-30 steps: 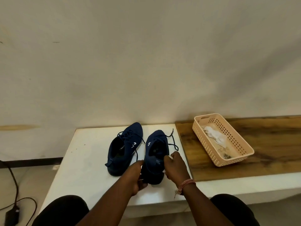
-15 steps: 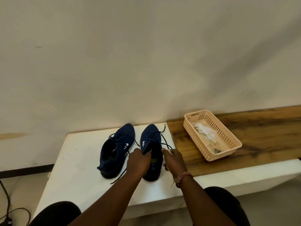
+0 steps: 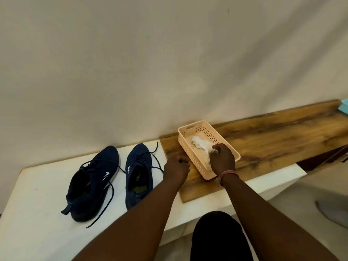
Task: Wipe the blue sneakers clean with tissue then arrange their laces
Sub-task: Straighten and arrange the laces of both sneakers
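Two dark blue sneakers stand side by side on the white bench (image 3: pixel 37 219), toes toward the wall: the left sneaker (image 3: pixel 92 181) and the right sneaker (image 3: pixel 138 172), both with loose laces trailing out. A peach perforated basket (image 3: pixel 190 147) sits on the wooden board to their right, with white tissue (image 3: pixel 200 143) inside. My right hand (image 3: pixel 222 159) reaches into the basket and pinches the near end of the tissue. My left hand (image 3: pixel 176 167) hovers curled between the right sneaker and the basket, holding nothing that I can see.
A wooden board (image 3: pixel 273 136) runs right along the wall. A light blue object (image 3: pixel 343 107) peeks in at the far right edge. My dark-clothed knee (image 3: pixel 218 240) is below the bench front. The wall rises right behind the bench.
Both hands left the right sneaker and moved right. My right hand went into the basket and took hold of the tissue. The view swung to the right.
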